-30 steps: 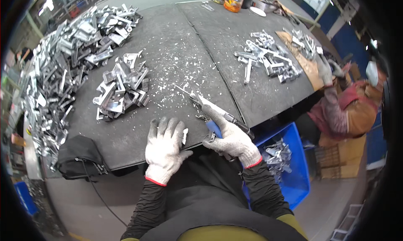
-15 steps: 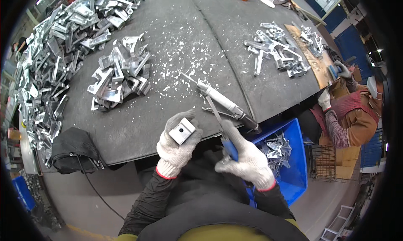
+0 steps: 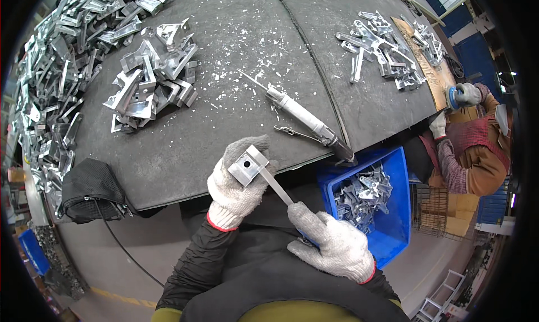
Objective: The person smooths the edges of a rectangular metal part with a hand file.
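Dark grey table [image 3: 191, 148] spans most of the view, near edge curving across the middle, far edge out of frame; widest bare stretches are left of center along the near edge and around the table seam [image 3: 314, 58]. Large heap of metal parts [image 3: 67, 69] fills the left side, cut off by the top and dark lens rim. Co-worker [image 3: 477, 148] at the right edge, one gloved hand on a round blue thing [image 3: 452, 97], hard to make out. Blue bin [image 3: 396, 235] sits just below the table edge, part-filled with metal parts that hide its bottom. Smaller heap [image 3: 154, 78] center-left; another heap [image 3: 384, 53] at right, beside a wooden board [image 3: 429, 78] with dark marks, unreadable. Black mesh bag [image 3: 92, 187] at the left near corner, contents hidden, cord hanging down. Right hand [image 3: 337, 238], white-grey glove, closed round the grip of a flat blade [image 3: 278, 188]; grip mostly covered, only a bit of blue showing. Left hand [image 3: 233, 190], same glove, palm up, fingers curled round a metal block [image 3: 245, 168] with a dark hole; some fingers hidden behind it. Block is in front of the near edge, blade tip at its right side, apparently touching. Slim pen-shaped tool [image 3: 303, 117] lies on the table, rear end at the near edge. White shavings [image 3: 241, 36] scattered mid-table.
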A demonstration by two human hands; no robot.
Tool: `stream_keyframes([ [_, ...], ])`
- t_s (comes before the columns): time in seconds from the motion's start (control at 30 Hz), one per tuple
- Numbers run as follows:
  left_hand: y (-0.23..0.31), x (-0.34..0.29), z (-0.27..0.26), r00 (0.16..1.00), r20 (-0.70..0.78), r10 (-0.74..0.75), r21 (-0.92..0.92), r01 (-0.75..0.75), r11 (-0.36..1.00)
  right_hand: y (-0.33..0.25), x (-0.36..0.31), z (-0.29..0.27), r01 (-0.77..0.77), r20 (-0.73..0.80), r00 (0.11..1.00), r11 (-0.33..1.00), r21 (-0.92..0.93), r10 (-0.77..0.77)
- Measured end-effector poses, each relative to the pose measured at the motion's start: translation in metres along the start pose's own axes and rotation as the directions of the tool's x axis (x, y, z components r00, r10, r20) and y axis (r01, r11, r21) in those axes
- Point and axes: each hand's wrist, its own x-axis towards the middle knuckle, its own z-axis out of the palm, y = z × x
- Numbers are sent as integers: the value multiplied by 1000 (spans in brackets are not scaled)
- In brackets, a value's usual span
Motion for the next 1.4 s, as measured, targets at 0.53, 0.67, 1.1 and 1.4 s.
stream_keyframes([
  [0.53,20,6,-8,982,142,-122,18,121,992,-3,4,-5,-9,3,1000,994,105,9],
  [0.67,26,14,-15,977,212,-19,-149,52,987,5,1,-3,57,-99,994,991,123,-45],
  [1.1,0,3,7,993,112,32,-200,-9,980,11,-13,2,47,-111,993,992,119,-34],
  [1.4,-2,5,3,986,162,33,-214,2,977,16,-11,7,120,-98,989,990,76,-112],
])
